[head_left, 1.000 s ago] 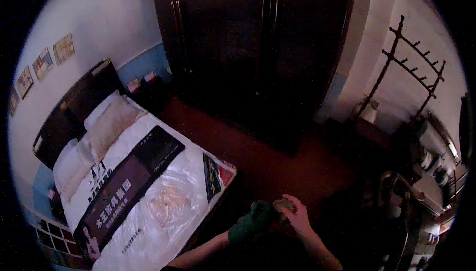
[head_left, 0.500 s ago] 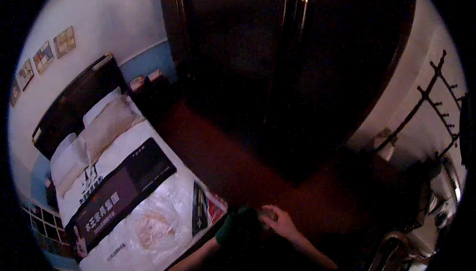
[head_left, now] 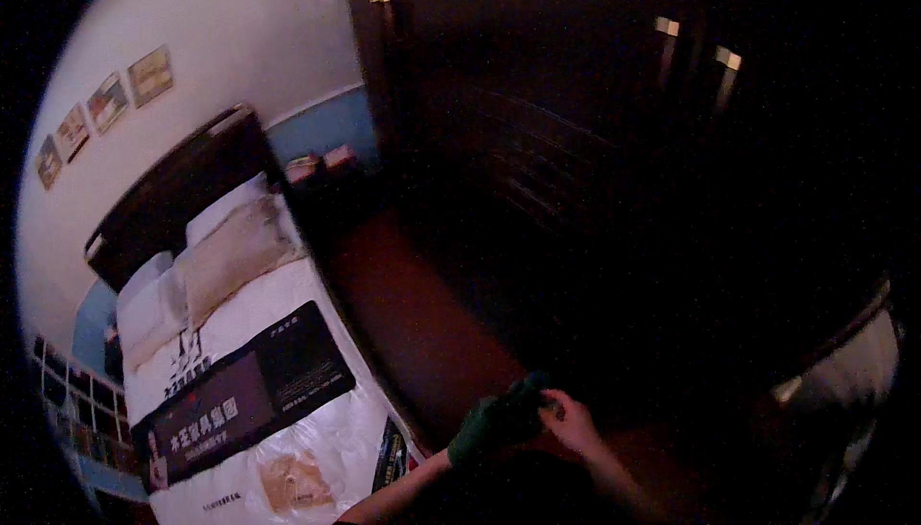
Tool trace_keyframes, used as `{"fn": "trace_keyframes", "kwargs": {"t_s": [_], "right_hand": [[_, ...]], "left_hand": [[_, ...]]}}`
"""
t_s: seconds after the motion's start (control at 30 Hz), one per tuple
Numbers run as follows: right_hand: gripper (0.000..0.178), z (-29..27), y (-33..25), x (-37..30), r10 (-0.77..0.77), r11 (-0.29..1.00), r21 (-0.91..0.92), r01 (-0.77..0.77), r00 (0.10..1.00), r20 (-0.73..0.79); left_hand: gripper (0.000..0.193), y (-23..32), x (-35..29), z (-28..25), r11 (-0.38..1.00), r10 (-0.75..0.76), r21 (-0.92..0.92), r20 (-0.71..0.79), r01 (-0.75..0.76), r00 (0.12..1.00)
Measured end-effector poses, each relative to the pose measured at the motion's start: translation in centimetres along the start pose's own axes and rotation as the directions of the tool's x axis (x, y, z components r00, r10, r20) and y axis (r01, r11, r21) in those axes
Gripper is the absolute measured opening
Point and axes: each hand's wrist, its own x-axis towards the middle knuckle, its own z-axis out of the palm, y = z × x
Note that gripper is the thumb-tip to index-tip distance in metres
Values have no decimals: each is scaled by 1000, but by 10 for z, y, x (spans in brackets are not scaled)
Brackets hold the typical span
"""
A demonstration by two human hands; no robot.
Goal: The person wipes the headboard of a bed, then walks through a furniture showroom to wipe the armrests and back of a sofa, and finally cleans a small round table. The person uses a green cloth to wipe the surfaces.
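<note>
My left hand [head_left: 494, 419] is covered by a dark green glove [head_left: 470, 434] that starts at the wrist. Darkness hides how its fingers are set. Against the far end of the glove, my right hand [head_left: 571, 421] is bare, with its fingers bent and pinched at the glove's finger end. Whether anything else lies between the two hands is too dark to make out. Both hands are held over the dark reddish floor, to the right of the bed's near corner.
A bed [head_left: 240, 343] with white plastic-wrapped mattress, dark printed band and pillows [head_left: 235, 256] stands at left. A tall dark wardrobe [head_left: 537, 74] with metal handles fills the far side. Small pink items [head_left: 339, 155] lie by the headboard. Reddish floor [head_left: 413, 304] runs between.
The view has shifted, and the wardrobe handles look nearer and further right. My gloved left hand has moved right and up, and my right hand is now at the glove's end. The wall rack left the view.
</note>
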Motion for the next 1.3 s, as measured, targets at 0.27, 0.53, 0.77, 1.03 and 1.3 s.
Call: {"fn": "trace_keyframes", "kwargs": {"t_s": [0.27,0.53,0.77,1.03,1.3], "right_hand": [[26,8,-43,181,-160,984,145,108,893,421],[29,63,-152,321,-192,972,235,20,643,742],[35,153,-179,445,-305,952,239,190,569,764],[27,234,-330,568,-435,895,264,359,577,691],[26,309,-377,642,-438,897,290,333,585,682]], "left_hand": [[38,-54,54,-57,751,-179,608,-186,256,966],[38,-108,103,-157,570,-666,476,-210,670,716],[29,-215,101,-234,377,-663,416,-502,827,555],[45,-315,105,-406,617,-412,335,-633,712,655],[61,-384,96,-502,674,-211,268,-823,688,527]]}}
